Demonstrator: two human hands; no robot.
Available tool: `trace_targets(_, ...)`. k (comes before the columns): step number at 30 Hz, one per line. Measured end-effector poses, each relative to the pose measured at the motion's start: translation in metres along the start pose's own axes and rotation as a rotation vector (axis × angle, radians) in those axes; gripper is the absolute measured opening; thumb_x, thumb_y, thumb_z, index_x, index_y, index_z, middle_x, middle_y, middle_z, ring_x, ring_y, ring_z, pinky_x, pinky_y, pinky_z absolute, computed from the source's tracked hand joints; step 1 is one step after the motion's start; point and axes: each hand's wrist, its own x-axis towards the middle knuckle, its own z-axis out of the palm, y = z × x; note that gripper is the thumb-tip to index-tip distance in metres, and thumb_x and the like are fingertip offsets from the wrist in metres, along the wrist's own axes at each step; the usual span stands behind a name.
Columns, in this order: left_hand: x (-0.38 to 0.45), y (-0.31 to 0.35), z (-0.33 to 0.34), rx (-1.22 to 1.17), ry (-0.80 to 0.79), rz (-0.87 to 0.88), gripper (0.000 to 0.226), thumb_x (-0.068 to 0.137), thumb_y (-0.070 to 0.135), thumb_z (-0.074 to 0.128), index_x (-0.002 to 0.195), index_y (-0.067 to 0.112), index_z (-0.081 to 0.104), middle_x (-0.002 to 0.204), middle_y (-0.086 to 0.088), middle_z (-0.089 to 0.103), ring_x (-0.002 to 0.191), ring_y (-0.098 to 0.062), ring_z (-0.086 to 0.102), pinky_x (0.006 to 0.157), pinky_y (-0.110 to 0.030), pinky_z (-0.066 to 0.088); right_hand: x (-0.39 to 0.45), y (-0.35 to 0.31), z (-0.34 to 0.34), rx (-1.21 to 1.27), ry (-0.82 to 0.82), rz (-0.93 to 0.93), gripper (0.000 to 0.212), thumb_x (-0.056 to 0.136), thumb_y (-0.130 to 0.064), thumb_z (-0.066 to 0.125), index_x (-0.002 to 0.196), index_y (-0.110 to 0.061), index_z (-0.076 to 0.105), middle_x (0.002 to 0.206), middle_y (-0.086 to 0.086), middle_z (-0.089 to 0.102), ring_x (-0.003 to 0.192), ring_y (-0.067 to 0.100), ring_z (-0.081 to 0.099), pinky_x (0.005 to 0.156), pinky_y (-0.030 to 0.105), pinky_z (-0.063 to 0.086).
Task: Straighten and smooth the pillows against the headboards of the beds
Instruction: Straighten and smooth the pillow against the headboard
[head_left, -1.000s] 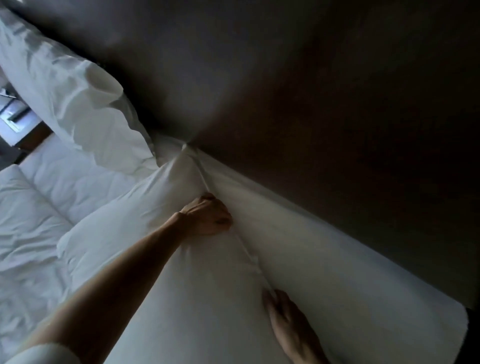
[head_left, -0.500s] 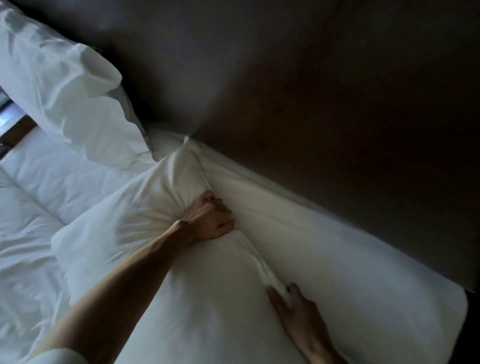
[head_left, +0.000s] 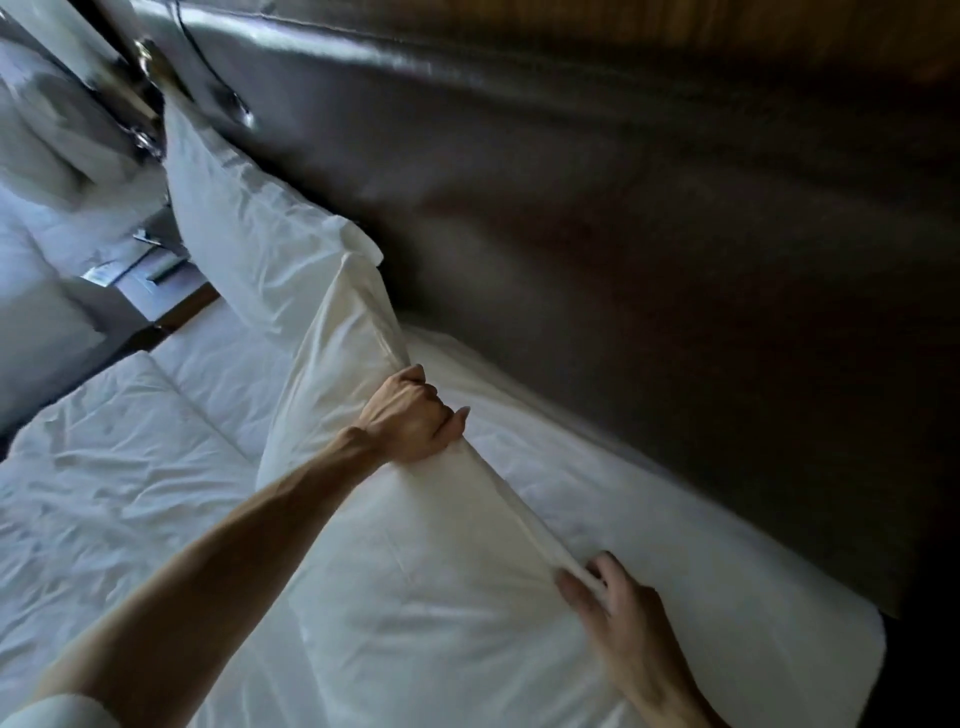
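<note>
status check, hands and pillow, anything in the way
Left hand and right hand both grip near pillow top edge. Pillow off headboard. Second pillow leans alongside; path clear.

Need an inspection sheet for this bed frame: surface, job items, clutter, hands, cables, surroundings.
Surface: white bed sheet, wrinkled duvet at left.
Job's things: near pillow lifted by its top edge, clear of the dark headboard; far pillow leans on the headboard.
Clutter: nothing seen on the bed.
Grippers: left hand grips the near pillow's edge; right hand pinches the same edge.
Cables: dark cord on the headboard, upper left.
Surroundings: nightstand with blurred items; second bed beyond.
</note>
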Motion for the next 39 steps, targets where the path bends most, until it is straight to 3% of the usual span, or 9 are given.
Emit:
trace_targets(4, 0.010, 0.006, -0.032, 0.011, 0.083, -0.041, 0.070, 0.104, 0.042, 0.022, 0.054, 0.018, 0.064, 0.048, 0.001, 0.063, 0.045, -0.022, 0.053, 0.081, -0.030, 0.043, -0.013, -0.021, -0.039, -0.005, 0.027, -0.082, 0.048, 0.079, -0.079, 0.047, 0.078, -0.030, 0.048, 0.065, -0.020, 0.063, 0.060, -0.002, 0.056, 0.061, 0.023, 0.044)
trace_targets(7, 0.021, 0.013, -0.053, 0.009, 0.232, -0.092, 0.063, 0.101, 0.038, 0.035, 0.049, 0.012, 0.062, 0.045, -0.001, 0.061, 0.044, -0.026, 0.056, 0.077, -0.030, 0.049, -0.018, -0.033, -0.078, -0.057, 0.063, -0.125, 0.052, 0.083, -0.074, 0.050, 0.088, -0.023, 0.055, 0.076, -0.001, 0.067, 0.074, 0.011, 0.066, 0.069, 0.032, 0.049)
trace_targets(11, 0.045, 0.032, -0.070, -0.020, 0.274, -0.220, 0.069, 0.103, 0.041, 0.034, 0.050, 0.007, 0.062, 0.045, -0.006, 0.060, 0.047, -0.031, 0.059, 0.075, -0.031, 0.050, -0.011, -0.037, -0.135, -0.161, 0.170, -0.266, 0.053, 0.082, -0.071, 0.057, 0.074, -0.020, 0.048, 0.054, -0.001, 0.053, 0.045, 0.007, 0.047, 0.047, 0.026, 0.035)
trace_targets(13, 0.058, 0.047, -0.069, -0.034, 0.328, -0.228, 0.069, 0.103, 0.041, 0.036, 0.047, 0.006, 0.058, 0.042, -0.007, 0.057, 0.045, -0.032, 0.056, 0.071, -0.030, 0.050, -0.004, -0.035, -0.164, -0.211, 0.200, -0.247, 0.042, 0.085, -0.055, 0.066, 0.070, -0.021, 0.045, 0.049, -0.004, 0.050, 0.043, 0.006, 0.045, 0.046, 0.025, 0.034)
trace_targets(17, 0.081, 0.077, -0.048, -0.103, 0.268, -0.210, 0.073, 0.105, 0.047, 0.029, 0.052, 0.010, 0.064, 0.046, -0.003, 0.060, 0.051, -0.030, 0.059, 0.074, -0.033, 0.047, 0.005, -0.015, -0.191, -0.470, 0.314, -0.161, 0.045, 0.085, -0.061, 0.061, 0.074, -0.022, 0.042, 0.051, -0.004, 0.052, 0.054, 0.017, 0.056, 0.053, 0.037, 0.039)
trace_targets(27, 0.079, 0.063, -0.040, -0.193, 0.164, 0.021, 0.041, 0.101, 0.059, 0.037, 0.112, 0.027, 0.059, 0.105, 0.004, 0.060, 0.101, -0.022, 0.058, 0.099, -0.038, 0.039, -0.011, 0.037, -0.166, -0.730, 0.729, -0.348, 0.053, 0.083, -0.066, 0.049, 0.089, -0.015, 0.063, 0.086, 0.004, 0.058, 0.082, 0.036, 0.062, 0.066, 0.044, 0.045)
trace_targets(34, 0.052, 0.024, -0.043, -0.219, -0.061, 0.064, 0.098, 0.061, 0.088, 0.058, 0.146, 0.045, 0.040, 0.150, 0.016, 0.044, 0.137, -0.011, 0.035, 0.118, -0.037, 0.021, -0.043, 0.075, -0.196, -0.793, 0.341, -0.130, 0.101, 0.069, -0.093, 0.046, 0.141, -0.024, 0.052, 0.146, -0.006, 0.053, 0.132, 0.018, 0.053, 0.106, 0.039, 0.041)
trace_targets(36, 0.053, 0.023, -0.041, -0.212, -0.080, 0.007, 0.089, 0.064, 0.083, 0.061, 0.142, 0.042, 0.050, 0.145, 0.013, 0.054, 0.134, -0.014, 0.045, 0.115, -0.036, 0.026, -0.045, 0.072, -0.195, -0.777, 0.338, -0.087, 0.085, 0.074, -0.086, 0.050, 0.135, -0.027, 0.058, 0.137, -0.008, 0.062, 0.125, 0.020, 0.059, 0.101, 0.036, 0.044)
trace_targets(39, 0.059, 0.035, -0.041, -0.234, -0.017, -0.064, 0.042, 0.074, 0.046, 0.082, 0.113, 0.029, 0.076, 0.113, 0.001, 0.076, 0.110, -0.029, 0.065, 0.097, -0.033, 0.042, -0.041, 0.073, -0.184, -0.781, 0.526, -0.264, 0.065, 0.084, -0.078, 0.044, 0.064, -0.019, 0.063, 0.062, 0.001, 0.068, 0.060, 0.031, 0.066, 0.054, 0.036, 0.048)
